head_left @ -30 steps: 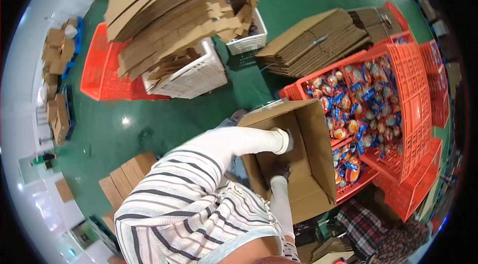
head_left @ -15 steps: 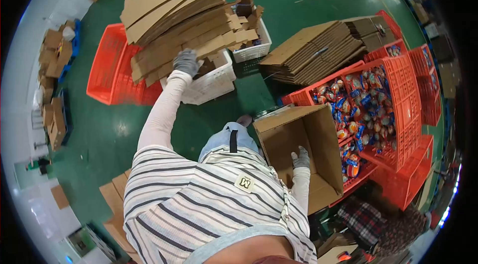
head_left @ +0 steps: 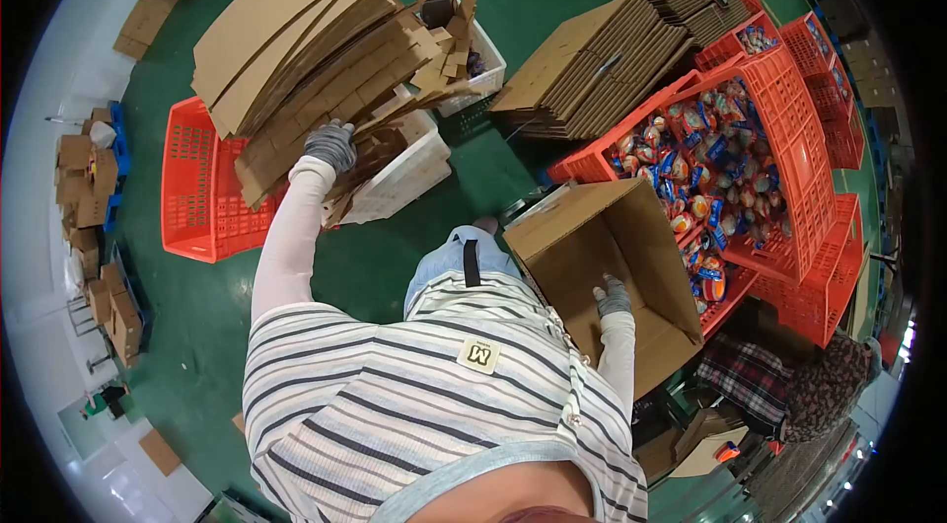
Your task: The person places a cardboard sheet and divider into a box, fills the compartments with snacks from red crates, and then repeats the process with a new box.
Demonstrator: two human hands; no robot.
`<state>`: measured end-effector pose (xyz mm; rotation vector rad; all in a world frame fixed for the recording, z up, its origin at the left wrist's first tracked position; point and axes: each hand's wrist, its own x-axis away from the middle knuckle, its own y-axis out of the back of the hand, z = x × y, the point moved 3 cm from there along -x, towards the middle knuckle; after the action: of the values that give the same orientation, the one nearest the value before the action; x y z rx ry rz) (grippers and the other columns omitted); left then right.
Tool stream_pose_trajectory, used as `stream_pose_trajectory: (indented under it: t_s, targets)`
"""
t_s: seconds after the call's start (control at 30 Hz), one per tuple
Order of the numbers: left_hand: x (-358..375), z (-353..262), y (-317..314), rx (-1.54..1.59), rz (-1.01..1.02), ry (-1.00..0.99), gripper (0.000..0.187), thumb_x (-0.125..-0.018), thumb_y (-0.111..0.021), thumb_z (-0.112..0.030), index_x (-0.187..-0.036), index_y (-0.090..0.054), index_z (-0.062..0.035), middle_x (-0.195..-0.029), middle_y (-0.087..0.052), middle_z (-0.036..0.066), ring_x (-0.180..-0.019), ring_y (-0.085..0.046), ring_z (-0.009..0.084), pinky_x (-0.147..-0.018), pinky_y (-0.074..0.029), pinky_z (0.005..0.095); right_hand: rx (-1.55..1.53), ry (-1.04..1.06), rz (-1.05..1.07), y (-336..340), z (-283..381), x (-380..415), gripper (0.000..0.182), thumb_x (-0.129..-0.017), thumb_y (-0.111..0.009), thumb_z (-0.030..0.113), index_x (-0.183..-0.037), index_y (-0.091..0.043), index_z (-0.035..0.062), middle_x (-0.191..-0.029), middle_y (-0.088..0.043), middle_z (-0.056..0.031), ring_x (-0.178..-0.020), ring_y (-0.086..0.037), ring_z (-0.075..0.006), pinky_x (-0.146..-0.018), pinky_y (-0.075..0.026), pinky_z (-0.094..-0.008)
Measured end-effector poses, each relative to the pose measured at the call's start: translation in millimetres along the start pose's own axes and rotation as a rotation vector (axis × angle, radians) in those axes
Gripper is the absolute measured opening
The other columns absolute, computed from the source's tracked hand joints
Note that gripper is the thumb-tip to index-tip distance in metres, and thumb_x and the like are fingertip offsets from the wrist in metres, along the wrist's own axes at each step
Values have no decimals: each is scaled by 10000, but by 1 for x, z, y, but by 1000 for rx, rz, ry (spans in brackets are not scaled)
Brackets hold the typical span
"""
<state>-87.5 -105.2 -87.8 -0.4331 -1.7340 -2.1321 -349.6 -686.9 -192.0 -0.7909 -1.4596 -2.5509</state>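
My left hand (head_left: pixel 330 147), in a grey glove, is at the near edge of a pile of flat cardboard pieces (head_left: pixel 326 89), its fingers curled over cardboard strips there. That pile leans across a red crate (head_left: pixel 192 178) and a white crate (head_left: pixel 400 178). Inside an upright open cardboard box (head_left: pixel 577 217) at my right side is my gloved right hand (head_left: pixel 613 296). Its thumb stands apart from the stretched fingers, and nothing shows in it. The box looks bare inside where I can see.
Right of the box, a red crate (head_left: pixel 809 158) stands tilted over many wrapped packets (head_left: pixel 725 153). Bundled flat cartons (head_left: pixel 602 69) lie ahead on the green floor. A second white crate (head_left: pixel 483 79) holds cardboard scraps. A person in a checked garment (head_left: pixel 745 375) is at lower right.
The view has turned, so the crates and cardboard at left sit lower and further left. My left hand stays at the cardboard; my right hand stays inside the box.
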Motion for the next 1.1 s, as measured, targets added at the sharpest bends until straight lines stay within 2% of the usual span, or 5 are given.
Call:
stream_pose_trajectory:
  t_s: [0.37,0.67,0.87,0.93,1.1]
  targets:
    - [-5,61,25,589,474,-369,591,-648,-716,-156,-1189,-499,-62,-1022,-623,115,-895,-573,191,-809,-448,324,0,145,-202,72,31,-16,382,-766,-620,140,-1122,-541,24,-1113,-555,-182,-1043,-526,-315,-916,-408,-360]
    - [54,-56,187,686,96,-838,510,-801,-616,-203,-1251,-425,-56,-1006,-617,137,-883,-593,217,-800,-457,328,-603,335,-536,162,73,1,471,-751,-614,-18,-1201,-477,-1,-1192,-518,-119,-1076,-504,-219,-940,-394,-325]
    - [132,-259,226,196,-471,-1234,314,-793,-517,-94,-1105,-487,-96,-992,-569,117,-907,-577,285,-774,-465,375,704,525,-1264,288,266,180,848,-749,-591,544,-1374,-234,95,-1355,-315,-202,-1239,-311,-386,-1012,-240,-517]
    - [182,-320,215,311,-906,-1567,290,-791,-447,-109,-1074,-503,-70,-903,-566,115,-800,-580,257,-697,-477,354,1041,324,-983,293,271,210,656,-837,-495,474,-1339,-303,97,-1310,-386,-164,-1219,-355,-356,-1011,-254,-505]
    - [279,-425,180,545,-300,-1952,164,-749,-526,-141,-908,-528,-104,-782,-568,137,-658,-593,322,-534,-478,402,1063,-245,-292,283,182,262,399,-804,-502,207,-1184,-479,91,-1194,-504,-119,-1071,-512,-275,-912,-394,-443]
